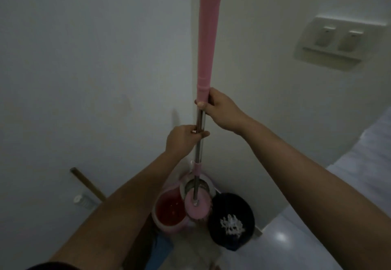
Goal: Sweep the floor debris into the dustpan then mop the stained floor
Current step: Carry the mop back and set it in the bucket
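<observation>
I hold a spin mop upright by its handle [208,43], pink at the top and metal below. My right hand [220,108] grips the bottom of the pink sleeve. My left hand [184,138] is closed on the metal shaft just beneath it. The round pink mop head [195,205] hangs over the pink spin bucket [169,212], which holds reddish water and a metal spinner basket [197,185]. All of this stands in a wall corner.
A dark round bin [231,221] with crumpled white paper inside stands right of the bucket. A wooden stick [87,184] and a small white bottle [82,201] rest against the left wall. A double light switch [336,43] is on the right wall. Glossy floor [281,240] lies lower right.
</observation>
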### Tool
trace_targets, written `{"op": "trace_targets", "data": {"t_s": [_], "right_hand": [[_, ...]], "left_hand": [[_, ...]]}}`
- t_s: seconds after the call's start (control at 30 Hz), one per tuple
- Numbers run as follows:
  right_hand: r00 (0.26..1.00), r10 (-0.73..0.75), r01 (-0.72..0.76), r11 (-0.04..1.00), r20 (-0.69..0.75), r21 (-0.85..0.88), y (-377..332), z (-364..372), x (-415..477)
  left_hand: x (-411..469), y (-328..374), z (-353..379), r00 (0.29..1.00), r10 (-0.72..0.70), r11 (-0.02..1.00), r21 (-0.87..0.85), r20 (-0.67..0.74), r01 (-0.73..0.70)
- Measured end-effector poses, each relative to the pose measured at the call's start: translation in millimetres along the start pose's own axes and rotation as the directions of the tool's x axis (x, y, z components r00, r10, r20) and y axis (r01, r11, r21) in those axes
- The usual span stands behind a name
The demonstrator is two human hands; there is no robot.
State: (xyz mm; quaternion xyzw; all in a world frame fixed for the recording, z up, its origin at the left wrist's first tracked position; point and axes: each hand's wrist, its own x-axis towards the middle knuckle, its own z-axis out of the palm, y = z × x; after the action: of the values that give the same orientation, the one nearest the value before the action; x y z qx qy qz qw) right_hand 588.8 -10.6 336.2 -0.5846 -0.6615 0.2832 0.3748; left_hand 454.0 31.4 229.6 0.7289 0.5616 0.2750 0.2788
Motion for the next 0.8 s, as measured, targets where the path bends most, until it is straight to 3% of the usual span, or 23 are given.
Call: {"op": "trace_targets", "data": {"t_s": [0.47, 0.8], "right_hand": [[0.973, 0.154, -0.157, 0.988, 0.174, 0.004, 99.7, 27.1, 126.8], [0.953, 0.261, -0.267, 0.964, 0.155, 0.015, 139.3, 53.5, 220.6]], "left_hand": [[132.3, -62.8, 68.6, 0.977, -0.125, 0.989, 0.095, 0.173, 0.109], [215.7, -99.9, 83.5, 0.959, -0.155, 0.988, 0.051, 0.235, 0.147]]}}
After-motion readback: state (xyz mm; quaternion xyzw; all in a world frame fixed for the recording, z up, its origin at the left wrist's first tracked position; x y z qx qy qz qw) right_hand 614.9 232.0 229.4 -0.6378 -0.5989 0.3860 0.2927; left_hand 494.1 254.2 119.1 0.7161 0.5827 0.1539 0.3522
